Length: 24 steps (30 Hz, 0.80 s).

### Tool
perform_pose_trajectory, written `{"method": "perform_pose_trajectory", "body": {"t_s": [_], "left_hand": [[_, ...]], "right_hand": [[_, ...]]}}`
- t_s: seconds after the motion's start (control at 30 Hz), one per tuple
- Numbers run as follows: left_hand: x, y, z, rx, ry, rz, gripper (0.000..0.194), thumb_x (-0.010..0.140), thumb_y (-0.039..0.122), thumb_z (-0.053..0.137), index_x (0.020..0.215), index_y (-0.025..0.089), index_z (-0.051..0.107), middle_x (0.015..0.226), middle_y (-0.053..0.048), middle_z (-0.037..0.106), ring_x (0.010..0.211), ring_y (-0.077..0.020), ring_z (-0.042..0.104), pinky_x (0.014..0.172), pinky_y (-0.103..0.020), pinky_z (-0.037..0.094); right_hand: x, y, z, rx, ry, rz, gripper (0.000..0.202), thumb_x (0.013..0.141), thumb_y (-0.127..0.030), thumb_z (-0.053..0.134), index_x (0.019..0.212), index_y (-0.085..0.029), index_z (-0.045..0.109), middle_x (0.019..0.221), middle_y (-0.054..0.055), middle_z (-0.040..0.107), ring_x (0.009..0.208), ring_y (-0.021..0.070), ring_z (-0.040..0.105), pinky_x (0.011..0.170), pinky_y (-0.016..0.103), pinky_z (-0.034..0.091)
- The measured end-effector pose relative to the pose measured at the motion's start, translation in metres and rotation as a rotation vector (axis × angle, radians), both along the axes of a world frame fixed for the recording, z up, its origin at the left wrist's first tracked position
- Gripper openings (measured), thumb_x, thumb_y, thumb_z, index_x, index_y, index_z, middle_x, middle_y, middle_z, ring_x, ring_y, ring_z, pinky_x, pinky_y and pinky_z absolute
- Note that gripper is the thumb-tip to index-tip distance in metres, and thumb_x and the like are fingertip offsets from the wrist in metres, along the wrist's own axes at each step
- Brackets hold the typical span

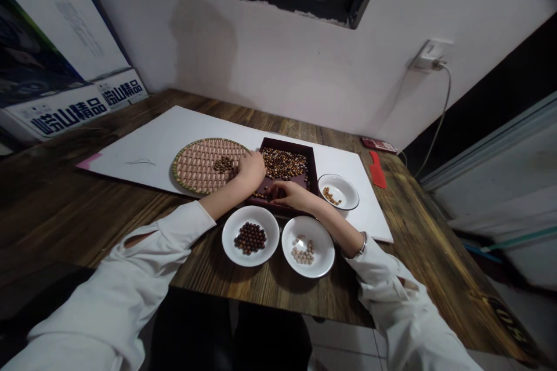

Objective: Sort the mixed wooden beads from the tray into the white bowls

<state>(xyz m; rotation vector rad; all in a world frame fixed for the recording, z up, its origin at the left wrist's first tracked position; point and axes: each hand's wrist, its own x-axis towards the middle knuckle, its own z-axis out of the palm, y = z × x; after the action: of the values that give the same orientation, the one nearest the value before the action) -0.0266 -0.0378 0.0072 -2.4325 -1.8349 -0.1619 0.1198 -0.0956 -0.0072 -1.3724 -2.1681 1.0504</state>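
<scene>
My left hand (252, 170) is between a round woven tray (194, 165) and a dark red box (311, 157). Its fingers look curled, and what they hold, if anything, is hidden. My right hand (290, 193) reaches over the front of the box, finger and thumb drawn together low near some loose beads; I cannot make out what is between them. Mixed brown, yellow and pale beads (282, 163) fill the back of the box. On the woven tray lies a small cluster of brownish beads (224, 163).
Nearest me stand a white bowl (229, 246) of dark brown beads and another bowl (319, 266) of pale beads. A third bowl (350, 192) holds yellowish beads. Under the tray lies a white board (148, 133). Rightward are a red comb-like tool (376, 171) and a phone (378, 144).
</scene>
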Motion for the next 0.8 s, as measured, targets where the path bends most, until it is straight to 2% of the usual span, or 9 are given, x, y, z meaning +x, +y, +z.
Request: {"method": "perform_pose_trajectory", "body": {"t_s": [0.23, 0.4, 0.8], "left_hand": [[-0.0006, 0.0023, -0.0017, -0.002, -0.006, -0.003, 0.038, 0.095, 0.021, 0.045, 0.12, -0.006, 0.054, 0.122, -0.03, 0.06, 0.114, -0.036, 0.061, 0.091, -0.039, 0.05], [-0.001, 0.0044, -0.0047, 0.007, 0.0, -0.004, 0.038, 0.096, 0.022, 0.045, 0.121, -0.005, 0.054, 0.122, -0.03, 0.06, 0.113, -0.0346, 0.061, 0.089, -0.038, 0.049], [0.0, -0.0017, 0.0037, -0.024, 0.003, 0.007, 0.039, 0.096, 0.024, 0.047, 0.122, -0.004, 0.054, 0.125, -0.03, 0.059, 0.116, -0.0341, 0.059, 0.094, -0.038, 0.048]], "right_hand": [[0.0005, 0.0018, -0.0034, -0.065, 0.059, 0.008, 0.025, 0.076, -0.01, 0.069, 0.1, -0.014, 0.064, 0.081, -0.001, 0.061, 0.073, 0.0117, 0.055, 0.067, 0.024, 0.042], [0.0, 0.0031, -0.0029, -0.054, 0.046, 0.019, 0.025, 0.075, -0.007, 0.069, 0.1, -0.013, 0.064, 0.081, -0.001, 0.061, 0.073, 0.0117, 0.054, 0.068, 0.024, 0.042], [0.0025, 0.0027, -0.0055, -0.066, 0.098, 0.058, 0.024, 0.076, -0.006, 0.065, 0.099, -0.013, 0.063, 0.082, -0.001, 0.061, 0.075, 0.0113, 0.055, 0.068, 0.023, 0.043]]}}
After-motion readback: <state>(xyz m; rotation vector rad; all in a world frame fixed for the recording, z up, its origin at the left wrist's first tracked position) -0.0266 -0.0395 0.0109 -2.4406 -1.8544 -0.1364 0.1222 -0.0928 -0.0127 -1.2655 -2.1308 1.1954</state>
